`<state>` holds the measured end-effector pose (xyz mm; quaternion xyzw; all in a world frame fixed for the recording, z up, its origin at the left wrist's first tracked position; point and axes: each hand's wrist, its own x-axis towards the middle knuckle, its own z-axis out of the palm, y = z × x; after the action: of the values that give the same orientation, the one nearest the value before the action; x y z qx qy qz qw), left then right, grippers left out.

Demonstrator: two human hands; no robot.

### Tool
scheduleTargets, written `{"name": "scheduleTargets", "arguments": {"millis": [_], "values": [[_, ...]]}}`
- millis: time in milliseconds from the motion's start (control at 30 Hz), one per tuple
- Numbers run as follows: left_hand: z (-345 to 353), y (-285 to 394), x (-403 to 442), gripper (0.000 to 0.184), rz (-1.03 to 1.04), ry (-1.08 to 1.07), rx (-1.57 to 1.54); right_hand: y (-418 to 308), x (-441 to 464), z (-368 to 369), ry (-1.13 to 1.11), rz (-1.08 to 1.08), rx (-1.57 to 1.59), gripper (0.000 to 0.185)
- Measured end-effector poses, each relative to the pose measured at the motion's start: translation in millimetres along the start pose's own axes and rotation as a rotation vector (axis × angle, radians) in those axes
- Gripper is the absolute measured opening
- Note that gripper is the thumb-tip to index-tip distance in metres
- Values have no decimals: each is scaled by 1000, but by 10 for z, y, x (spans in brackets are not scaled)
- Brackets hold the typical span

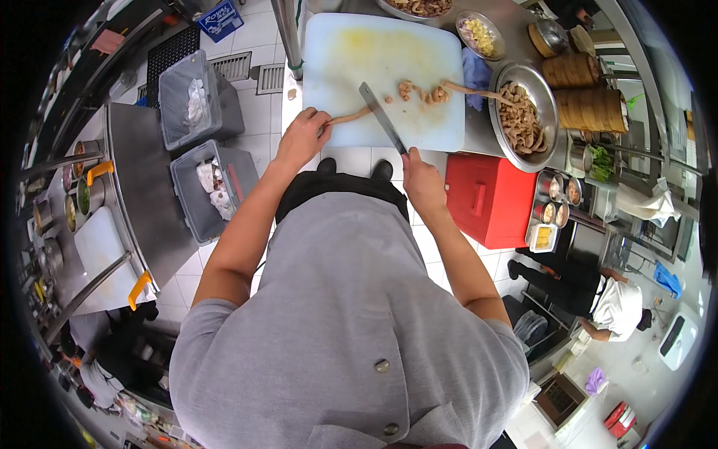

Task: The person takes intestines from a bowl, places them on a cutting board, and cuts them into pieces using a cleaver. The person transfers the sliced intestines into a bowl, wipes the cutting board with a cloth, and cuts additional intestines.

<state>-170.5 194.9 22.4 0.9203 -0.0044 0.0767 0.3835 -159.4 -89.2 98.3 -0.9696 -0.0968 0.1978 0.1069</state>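
Note:
My right hand [423,179] is wrapped around the handle of a knife [384,120], its blade pointing up and left over the white cutting board [336,67]. Under the blade runs a long tan strip of meat [350,117], which looks like intestine. The fingers of my left hand [304,136] are closed on its left end at the board's near edge. To the right of the blade, cut pieces [406,90] lie on the board. Another strip [467,90] reaches from them to a steel bowl [550,108] heaped with similar meat [521,120].
A small bowl of chopped yellowish food [479,35], a blue cloth [476,77] and bamboo steamers [591,111] stand near the board. A red box [485,200] is below right. Grey bins [213,191] are at left. A person in white [619,303] bends at far right.

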Motion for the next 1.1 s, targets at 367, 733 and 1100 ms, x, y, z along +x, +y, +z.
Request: {"name": "scheduleTargets", "arguments": {"millis": [367,733,1100], "values": [[5,-5,3,15,-6,3,-1,15,-58,-2,54,-54,82,27],[90,100,239,13,51,-48,109,711,490,34,250,-93,318,35],[502,473,1033,13,-110,127,-260,742,381,60,346,46,307,34]]}}
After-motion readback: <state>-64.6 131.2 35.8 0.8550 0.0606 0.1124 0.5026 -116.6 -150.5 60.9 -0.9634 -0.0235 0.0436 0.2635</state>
